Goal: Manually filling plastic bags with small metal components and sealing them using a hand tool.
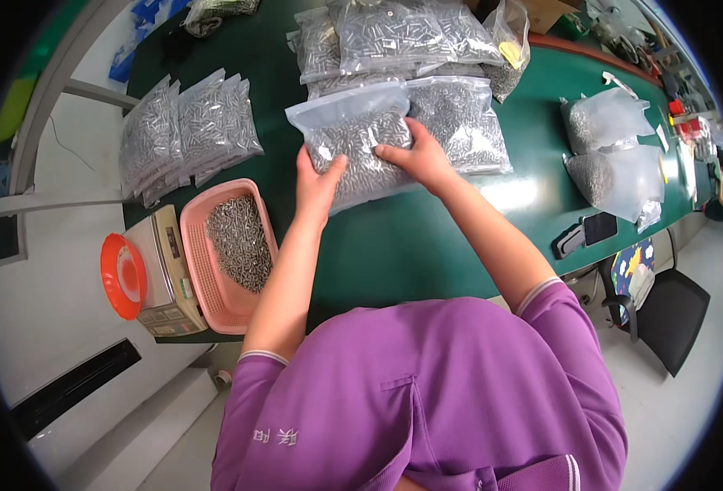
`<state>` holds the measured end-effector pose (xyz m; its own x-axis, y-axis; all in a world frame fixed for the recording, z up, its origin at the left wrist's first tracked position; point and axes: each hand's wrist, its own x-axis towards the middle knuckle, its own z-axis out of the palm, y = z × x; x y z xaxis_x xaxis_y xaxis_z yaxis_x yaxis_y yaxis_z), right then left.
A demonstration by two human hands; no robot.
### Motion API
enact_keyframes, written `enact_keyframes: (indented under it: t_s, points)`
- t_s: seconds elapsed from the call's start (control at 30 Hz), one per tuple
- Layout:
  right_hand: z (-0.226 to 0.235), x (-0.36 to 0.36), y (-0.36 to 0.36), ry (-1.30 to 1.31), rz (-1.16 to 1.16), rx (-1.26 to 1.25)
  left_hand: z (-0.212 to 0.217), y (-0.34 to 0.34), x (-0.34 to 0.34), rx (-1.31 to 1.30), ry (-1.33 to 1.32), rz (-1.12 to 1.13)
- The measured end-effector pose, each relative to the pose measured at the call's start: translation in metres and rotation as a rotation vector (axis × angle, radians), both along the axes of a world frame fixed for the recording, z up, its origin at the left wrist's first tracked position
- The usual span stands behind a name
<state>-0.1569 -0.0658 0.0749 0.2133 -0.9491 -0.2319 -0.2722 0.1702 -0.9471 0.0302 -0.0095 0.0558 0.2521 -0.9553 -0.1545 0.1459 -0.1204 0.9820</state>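
Observation:
A clear zip bag of small metal screws (pixel 357 151) is between my two hands over the green table (pixel 394 254). My left hand (pixel 318 184) grips its lower left side, thumb on top. On its right side my right hand (pixel 420 157) presses with the thumb, the other fingers tucked behind the edge. The bag's top strip is flat and holds no screws. Just beyond it, another filled bag (pixel 460 127) lies to the right, and a stack of filled bags (pixel 411 37) rises behind. Whether my bag touches the table cannot be made out.
At left, more filled bags (pixel 206 123) lean in rows. Nearer stand a pink basket (pixel 202 278) with loose screws and a scale (pixel 169 270) with an orange-red bowl (pixel 124 277). Two part-filled bags (pixel 615 176) and a phone (pixel 600 228) lie at right, near a black chair (pixel 673 311).

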Motion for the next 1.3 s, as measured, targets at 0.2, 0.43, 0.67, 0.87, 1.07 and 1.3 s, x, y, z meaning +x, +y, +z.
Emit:
enact_keyframes:
  t_s: [0.2,0.43,0.67,0.87,1.07,1.3]
  points:
    - [-0.022,0.022,-0.012,0.520,-0.122,0.032,-0.040,-0.019,-0.009,0.045,-0.373,0.187]
    - [-0.036,0.016,0.003,0.333,-0.100,-0.352,-0.050,-0.008,-0.002,-0.048,-0.397,0.142]
    - [-0.035,0.008,0.029,0.816,0.213,-0.795,-0.009,-0.001,-0.010,-0.225,-1.255,-0.134]
    - [-0.035,0.003,0.023,0.469,0.078,-0.524,-0.019,-0.018,-0.018,-0.161,-1.252,-0.266]
    - [-0.003,0.012,-0.019,0.534,0.068,0.132,-0.067,-0.018,0.010,0.195,-0.710,0.235]
    - [-0.026,0.025,-0.015,0.325,-0.025,-0.049,-0.040,-0.017,0.025,0.289,0.011,0.032]
